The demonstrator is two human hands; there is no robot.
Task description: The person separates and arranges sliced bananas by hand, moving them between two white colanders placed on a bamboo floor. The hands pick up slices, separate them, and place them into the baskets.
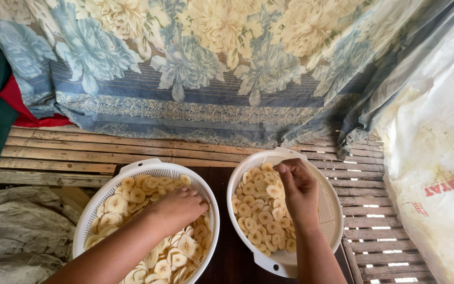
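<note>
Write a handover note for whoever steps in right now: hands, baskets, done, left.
Left hand: palm down in the slices of the left basket; grip hidden.
Right hand: over the right basket, fingers pinched together, apparently on a slice.
Both white baskets sit side by side on a dark board over a slatted bench.
Done: banana slices lie in both baskets.
Left: left basket looks fuller; what remains is unclear from this view.

Soft daylight from the right; sharp focus; edges bowed.

A floral cloth (211, 68) hangs behind a slatted bamboo platform (80, 150) in daylight.
</note>
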